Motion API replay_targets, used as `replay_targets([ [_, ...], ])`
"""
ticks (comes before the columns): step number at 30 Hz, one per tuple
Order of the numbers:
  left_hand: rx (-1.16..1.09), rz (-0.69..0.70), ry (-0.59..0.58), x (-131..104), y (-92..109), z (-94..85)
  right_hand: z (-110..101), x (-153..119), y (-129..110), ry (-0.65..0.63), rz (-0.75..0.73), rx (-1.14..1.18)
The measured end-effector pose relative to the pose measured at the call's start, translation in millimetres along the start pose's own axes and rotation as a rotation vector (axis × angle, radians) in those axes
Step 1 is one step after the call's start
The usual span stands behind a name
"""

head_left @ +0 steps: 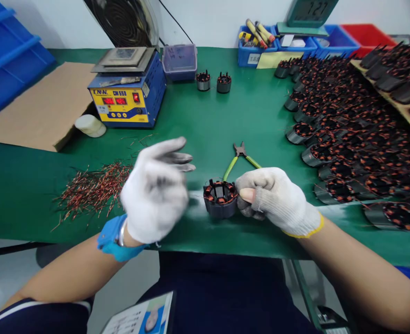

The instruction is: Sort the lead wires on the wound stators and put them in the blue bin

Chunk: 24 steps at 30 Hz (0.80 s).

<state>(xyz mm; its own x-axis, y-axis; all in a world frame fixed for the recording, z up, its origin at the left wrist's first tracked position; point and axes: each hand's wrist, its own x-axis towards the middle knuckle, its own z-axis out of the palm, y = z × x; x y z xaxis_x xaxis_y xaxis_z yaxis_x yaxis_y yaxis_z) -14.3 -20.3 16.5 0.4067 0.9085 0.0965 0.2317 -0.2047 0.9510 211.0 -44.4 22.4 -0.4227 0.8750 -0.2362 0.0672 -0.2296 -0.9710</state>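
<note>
A motor stator [220, 202] with copper windings and black insulating posts stands upright near the front of the green bench. My right hand [272, 199], in a white glove with a bare thumb tip, is closed in a pinch at the stator's right side; whether the fingers grip its wall or a wire end is hidden. My left hand [156, 190], also gloved and blurred by motion, is raised left of the stator with its fingers stretched out and nothing in them. Just behind the stator lie green-handled cutting pliers [240, 157], jaws pointing away from me.
Cut copper wire bits [92, 192] lie heaped at left. Behind them are a yellow-fronted blue machine [124, 99], a white round pad [91, 125] and cardboard [41, 104]. Two stators [223, 83] stand at the back. Rows of stators [337, 148] fill the right, below blue bins [257, 53].
</note>
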Motion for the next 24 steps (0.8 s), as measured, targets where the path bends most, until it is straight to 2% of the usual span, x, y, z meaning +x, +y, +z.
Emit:
replay_targets([
  [1, -0.062, -0.114, -0.074, 4.0, 0.1, 0.1, 0.2, -0.7, -1.6, 0.020, -0.023, -0.057],
  [4, -0.369, -0.563, -0.483, 11.8, 2.4, 0.7, 1.3, -0.2, -3.4, 0.056, -0.056, -0.216],
  [5, -0.426, -0.632, -0.546, 11.7, 3.5, 0.7, 1.8, 1.0, -2.5, 0.061, -0.039, -0.228],
  [6, -0.434, -0.597, -0.521, 9.8, 4.3, 0.5, 2.3, 2.7, -0.9, 0.064, -0.008, -0.208],
  [7, -0.390, -0.464, -0.436, 6.5, 5.0, 0.0, 2.8, 4.6, 1.3, 0.066, 0.030, -0.159],
  [9, -0.226, -0.087, -0.244, -3.5, 5.9, -2.1, 4.1, 8.5, 6.1, 0.067, 0.110, -0.020],
  [10, -0.135, 0.090, -0.190, -9.0, 6.3, -3.4, 4.9, 9.9, 8.0, 0.061, 0.137, 0.039],
  [12, 0.055, 0.396, -0.165, -18.1, 7.3, -4.9, 6.7, 10.9, 10.1, 0.021, 0.150, 0.087],
  [14, 0.156, 0.548, -0.088, -21.4, 8.0, -3.7, 8.5, 9.7, 9.6, -0.031, 0.122, 0.051],
  [15, 0.175, 0.541, -0.031, -20.2, 7.9, -2.1, 9.2, 8.8, 8.9, -0.043, 0.098, 0.014],
  [16, 0.170, 0.455, -0.022, -17.4, 7.3, 0.0, 9.7, 8.2, 8.2, -0.040, 0.075, -0.023],
  [17, 0.141, 0.307, -0.059, -13.5, 6.0, 2.2, 10.2, 8.0, 7.8, -0.025, 0.060, -0.050],
  [19, 0.141, 0.055, -0.228, -4.9, 1.8, 6.0, 11.3, 9.6, 8.4, 0.018, 0.072, -0.047],
  [20, 0.198, 0.037, -0.269, -1.4, -0.9, 7.5, 12.0, 11.2, 9.4, 0.036, 0.100, -0.008],
  [21, 0.286, 0.085, -0.247, 1.0, -3.7, 8.7, 13.0, 13.2, 10.8, 0.050, 0.135, 0.051],
  [24, 0.609, 0.331, -0.016, 2.1, -10.9, 11.6, 14.8, 18.9, 15.0, 0.039, 0.198, 0.209],
])
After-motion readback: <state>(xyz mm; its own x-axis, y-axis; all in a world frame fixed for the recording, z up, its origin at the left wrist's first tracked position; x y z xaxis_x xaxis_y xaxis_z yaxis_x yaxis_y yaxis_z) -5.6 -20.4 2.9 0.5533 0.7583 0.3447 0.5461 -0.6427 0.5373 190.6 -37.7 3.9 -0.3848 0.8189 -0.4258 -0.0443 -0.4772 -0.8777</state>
